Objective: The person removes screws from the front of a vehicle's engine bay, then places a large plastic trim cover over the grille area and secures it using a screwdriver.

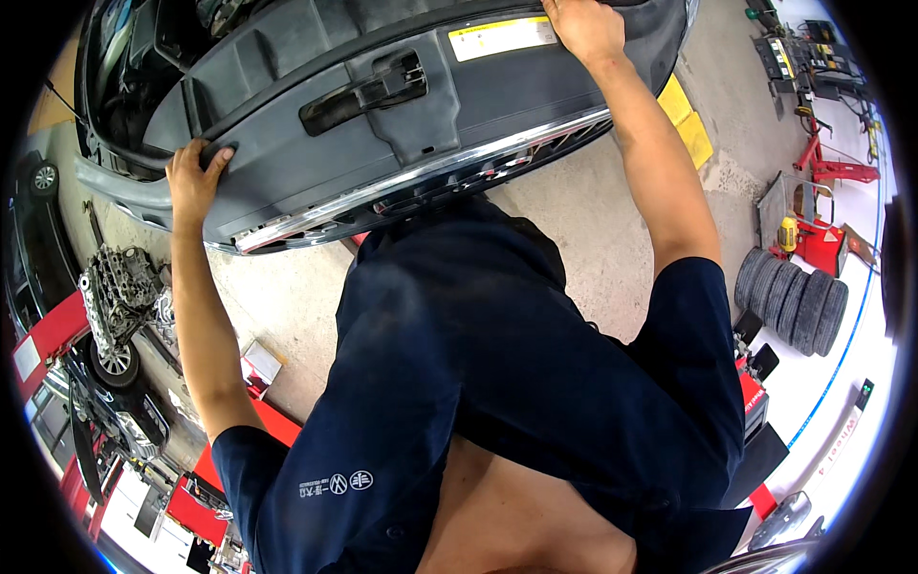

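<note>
In front of me is a car's dark plastic front panel (516, 96), above a grille with a chrome strip (411, 179). My left hand (199, 177) grips the panel's left end, thumb on top and fingers curled over the rear edge. Toward the panel's far right, my right hand (588, 31) is closed over the same edge, its fingertips partly hidden. A yellow-and-white label (502, 38) lies just left of that hand. Between the hands sits a recess with a black latch (373, 93). Behind the panel, part of the engine bay (143, 67) shows at the upper left.
An engine block (120, 287) and a dark car (43, 230) stand at left. Red workshop equipment (253, 435) is by my left elbow. At right are several stacked tyres (792, 301), a red jack (837, 167) and a yellow panel (687, 120) on the floor.
</note>
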{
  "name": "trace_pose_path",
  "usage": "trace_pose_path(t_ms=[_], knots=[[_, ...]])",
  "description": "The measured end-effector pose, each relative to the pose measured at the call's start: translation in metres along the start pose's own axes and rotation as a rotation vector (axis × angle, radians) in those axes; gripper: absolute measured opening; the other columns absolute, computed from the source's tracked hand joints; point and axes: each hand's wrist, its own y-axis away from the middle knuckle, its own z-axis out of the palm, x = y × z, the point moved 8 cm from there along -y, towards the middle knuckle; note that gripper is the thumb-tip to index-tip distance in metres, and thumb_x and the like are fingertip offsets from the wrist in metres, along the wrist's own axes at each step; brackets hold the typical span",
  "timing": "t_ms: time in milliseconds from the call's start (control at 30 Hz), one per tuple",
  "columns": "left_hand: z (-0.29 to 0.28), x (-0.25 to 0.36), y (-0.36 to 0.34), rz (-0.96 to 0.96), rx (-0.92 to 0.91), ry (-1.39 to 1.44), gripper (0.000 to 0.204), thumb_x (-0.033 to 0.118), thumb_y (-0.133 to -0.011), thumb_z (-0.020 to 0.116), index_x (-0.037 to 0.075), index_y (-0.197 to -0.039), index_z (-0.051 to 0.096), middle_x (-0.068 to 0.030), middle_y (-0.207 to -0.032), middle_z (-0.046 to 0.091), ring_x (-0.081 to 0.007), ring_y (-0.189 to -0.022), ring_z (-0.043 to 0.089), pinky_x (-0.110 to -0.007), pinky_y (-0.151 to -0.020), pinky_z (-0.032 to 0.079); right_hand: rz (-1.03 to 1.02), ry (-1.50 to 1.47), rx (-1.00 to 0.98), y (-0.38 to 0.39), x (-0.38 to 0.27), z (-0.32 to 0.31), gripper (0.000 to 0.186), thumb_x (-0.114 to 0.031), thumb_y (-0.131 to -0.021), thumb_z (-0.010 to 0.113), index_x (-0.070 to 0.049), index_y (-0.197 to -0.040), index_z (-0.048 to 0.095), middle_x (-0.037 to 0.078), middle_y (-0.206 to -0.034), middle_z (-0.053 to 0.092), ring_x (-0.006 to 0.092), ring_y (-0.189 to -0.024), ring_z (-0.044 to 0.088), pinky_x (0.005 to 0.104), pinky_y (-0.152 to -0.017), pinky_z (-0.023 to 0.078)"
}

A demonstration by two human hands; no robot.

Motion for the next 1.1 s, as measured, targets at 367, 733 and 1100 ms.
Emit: trace_pose_path(t_ms=[367,733,1100], knots=[[-0.004,0.003,0.007,-0.039,0.049,-0.015,0.049,0.049,-0.091,0.068,0.0,-0.092,0.065,-0.0142,-0.089,0.064,-0.0331,-0.088,0.058,-0.042,-0.083,0.042,0.046,-0.014,0.032,0.007,-0.007,-0.025,0.044,-0.04,-0.1,0.048,-0.01,-0.08,0.072,0.016,-0.082,0.073,0.036,-0.078,0.071,0.0492,-0.071,0.056],[0.01,0.032,0.017,0.034,0.211,-0.116,0.033,0.039,-0.096,0.063,0.007,-0.101,0.067,-0.0121,-0.098,0.065,-0.0329,-0.097,0.059,-0.044,-0.085,0.043,0.07,0.035,0.174,0.015,0.013,0.003,0.039,-0.044,-0.101,0.046,-0.015,-0.089,0.07,0.004,-0.089,0.074,0.0299,-0.085,0.072,0.0462,-0.069,0.058],[0.016,0.052,0.057,-0.06,0.28,-0.06,0.045,0.034,-0.1,0.056,0.01,-0.139,0.054,-0.0197,-0.146,0.044,-0.0391,-0.139,0.038,-0.053,-0.116,0.026,0.104,-0.14,0.407,0.065,0.008,-0.002,0.034,-0.038,-0.093,0.063,-0.018,-0.121,0.066,0.01,-0.082,0.073,0.0327,-0.073,0.071,0.0459,-0.064,0.057]])
